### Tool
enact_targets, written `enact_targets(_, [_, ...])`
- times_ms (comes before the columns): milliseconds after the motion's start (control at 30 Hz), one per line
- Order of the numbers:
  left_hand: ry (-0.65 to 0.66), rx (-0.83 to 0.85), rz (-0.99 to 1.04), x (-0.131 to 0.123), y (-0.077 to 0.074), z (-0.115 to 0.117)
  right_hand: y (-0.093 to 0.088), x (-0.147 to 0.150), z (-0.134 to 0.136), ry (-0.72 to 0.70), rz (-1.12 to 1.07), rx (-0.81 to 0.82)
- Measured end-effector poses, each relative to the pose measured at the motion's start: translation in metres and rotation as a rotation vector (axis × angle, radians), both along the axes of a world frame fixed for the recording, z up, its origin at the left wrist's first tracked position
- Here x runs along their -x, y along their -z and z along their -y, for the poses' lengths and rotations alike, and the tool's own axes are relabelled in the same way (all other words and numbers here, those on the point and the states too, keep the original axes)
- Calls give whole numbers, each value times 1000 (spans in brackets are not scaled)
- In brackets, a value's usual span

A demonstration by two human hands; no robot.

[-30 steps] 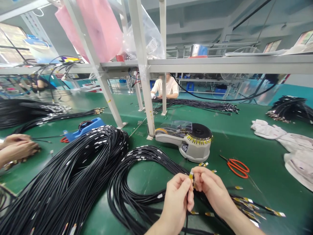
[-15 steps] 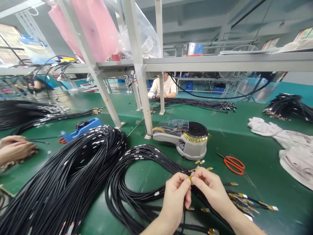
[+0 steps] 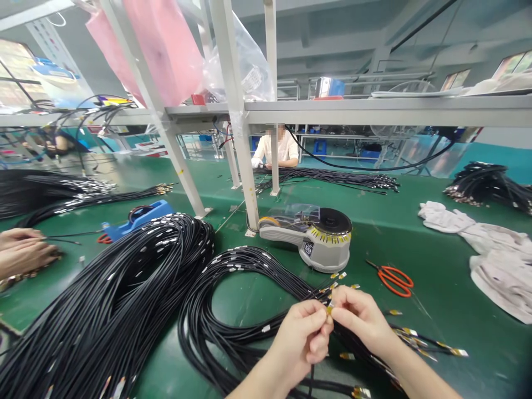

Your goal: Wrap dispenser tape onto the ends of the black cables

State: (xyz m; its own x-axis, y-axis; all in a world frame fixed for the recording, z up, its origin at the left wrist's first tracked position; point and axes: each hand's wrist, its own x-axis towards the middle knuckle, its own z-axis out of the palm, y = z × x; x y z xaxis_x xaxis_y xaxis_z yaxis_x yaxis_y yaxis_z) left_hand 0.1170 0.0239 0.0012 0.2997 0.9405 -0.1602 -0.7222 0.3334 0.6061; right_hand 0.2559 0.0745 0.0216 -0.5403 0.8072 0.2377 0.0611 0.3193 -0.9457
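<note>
My left hand [image 3: 301, 335] is closed in a pinch on a black cable, which hangs down below the fingers. At the cable's end shows a small piece of yellow tape [image 3: 330, 309], pinched between the fingertips of my right hand [image 3: 363, 321]. The two hands meet there, just above a looped bundle of black cables [image 3: 233, 260] with white labels. Several taped cable ends [image 3: 446, 348] fan out to the right, beyond my right wrist. Behind the hands stands a grey round tape dispenser [image 3: 328, 252] with yellow strips round its rim.
Orange-handled scissors [image 3: 394, 280] lie right of the dispenser, white gloves [image 3: 499, 277] farther right. A large cable bundle [image 3: 137, 282] fills the left, near a blue tape holder [image 3: 145, 217]. A co-worker's hands [image 3: 25, 252] are at the left edge. A shelf post [image 3: 245, 166] stands ahead.
Both hands have shifted slightly down and to the right, still together at the taped cable end. My left fingers are curled more. The view has moved a little.
</note>
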Motion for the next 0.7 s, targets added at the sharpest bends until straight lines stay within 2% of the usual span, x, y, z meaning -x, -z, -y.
enact_targets(167, [124,24,47,5,2,-3,-4,-3,-5,7,54,13])
enact_targets(267, [179,10,56,7,1,-3,-4,-3,-6,9,54,118])
enact_targets(333, [217,-13,49,6,0,-2,-6,-3,-5,-40,19,163])
enact_targets(433, [268,-37,25,3,-1,0,-9,-3,-4,-119,-38,73])
enact_targets(500, [254,-35,15,1,-2,0,-9,-3,-3,-117,-36,65])
enact_targets(600, [195,-38,-3,-1,-2,0,-6,-3,-2,-86,-5,147])
enact_targets(700, [165,-60,-27,-1,-4,0,-3,-4,-3,-84,24,128])
